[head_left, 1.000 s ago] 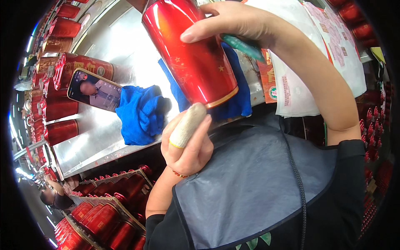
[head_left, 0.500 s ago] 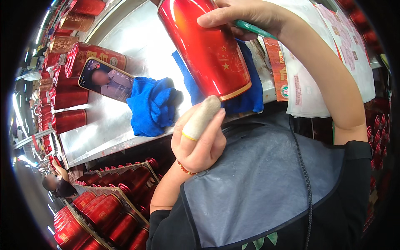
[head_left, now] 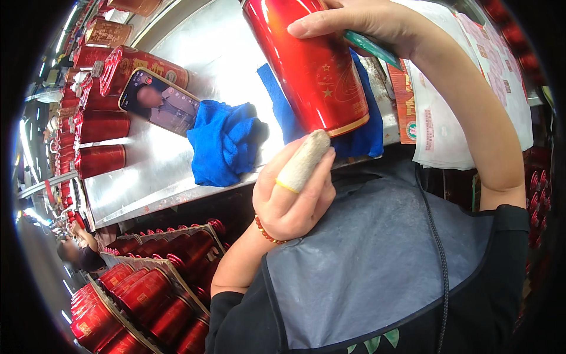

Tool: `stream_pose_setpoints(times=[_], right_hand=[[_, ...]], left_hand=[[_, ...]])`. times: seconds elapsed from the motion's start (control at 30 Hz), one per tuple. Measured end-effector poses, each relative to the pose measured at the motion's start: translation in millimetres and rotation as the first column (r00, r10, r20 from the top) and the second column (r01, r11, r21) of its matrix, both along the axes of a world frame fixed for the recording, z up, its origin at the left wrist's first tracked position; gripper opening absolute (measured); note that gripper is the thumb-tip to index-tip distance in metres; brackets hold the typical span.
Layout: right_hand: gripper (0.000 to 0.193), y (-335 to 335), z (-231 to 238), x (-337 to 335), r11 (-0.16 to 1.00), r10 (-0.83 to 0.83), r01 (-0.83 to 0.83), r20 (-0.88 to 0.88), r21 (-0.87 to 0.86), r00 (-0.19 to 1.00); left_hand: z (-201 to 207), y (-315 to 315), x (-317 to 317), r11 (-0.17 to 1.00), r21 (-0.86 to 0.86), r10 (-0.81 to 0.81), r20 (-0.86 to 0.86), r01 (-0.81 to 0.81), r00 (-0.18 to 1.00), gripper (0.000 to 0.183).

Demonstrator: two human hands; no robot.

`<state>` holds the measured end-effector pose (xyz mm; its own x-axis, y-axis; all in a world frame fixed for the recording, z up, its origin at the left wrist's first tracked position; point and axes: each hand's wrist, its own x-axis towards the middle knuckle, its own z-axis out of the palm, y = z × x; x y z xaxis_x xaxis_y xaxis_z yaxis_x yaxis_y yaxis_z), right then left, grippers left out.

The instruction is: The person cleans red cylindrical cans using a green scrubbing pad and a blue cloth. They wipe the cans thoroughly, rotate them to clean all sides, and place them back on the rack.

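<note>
A shiny metal surface [head_left: 147, 183] is crossed diagonally at upper left, and the lower left of the room is crammed with stacked cans [head_left: 144, 292], too many to be counted. One can [head_left: 315, 71] is grasped, tilted, by the right grip [head_left: 377, 23] at upper centre; one green tool [head_left: 374, 50] is seen poking out there too. Its gold rim is met by the left grip [head_left: 295, 200], one finger cover [head_left: 303, 162] worn; whether anything's pinched can't be told. Two blue cloths [head_left: 224, 144] and one phone [head_left: 159, 100] are laid out.
</note>
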<state>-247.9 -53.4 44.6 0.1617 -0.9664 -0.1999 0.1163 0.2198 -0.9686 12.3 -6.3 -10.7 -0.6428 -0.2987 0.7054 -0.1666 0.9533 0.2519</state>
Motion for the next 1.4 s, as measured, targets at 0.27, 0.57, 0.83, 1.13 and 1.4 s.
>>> stream_pose_setpoints(times=[0.27,0.57,0.83,1.13,1.4], right_hand=[[0.103,6.8,14.9,-8.2,0.99,0.105,-0.116,0.127,0.085,0.986],[0.102,9.4,20.3,-3.5,0.985,0.086,-0.098,0.089,0.141,0.992],[0.098,10.0,14.6,-1.5,0.993,0.045,-0.051,0.064,0.107,0.997],[0.092,4.0,8.4,-16.3,0.973,0.171,-0.195,0.173,0.127,0.97],[0.102,34.2,40.0,15.7,0.992,-0.115,0.081,-0.445,-0.095,0.888]], left_hand=[[2.7,-6.9,-2.6,0.998,-0.046,-0.035,0.0,0.035,0.999,0.033],[11.5,-2.8,-9.7,0.996,-0.045,-0.07,0.048,0.072,0.996,0.038],[-2.1,-3.0,5.4,0.994,0.108,0.002,-0.032,0.002,0.999,0.036],[9.8,-2.7,-17.9,0.995,-0.052,-0.083,0.002,0.083,0.997,0.037],[-2.9,-11.4,-25.3,0.975,0.137,0.186,-0.057,-0.177,0.981,0.047]])
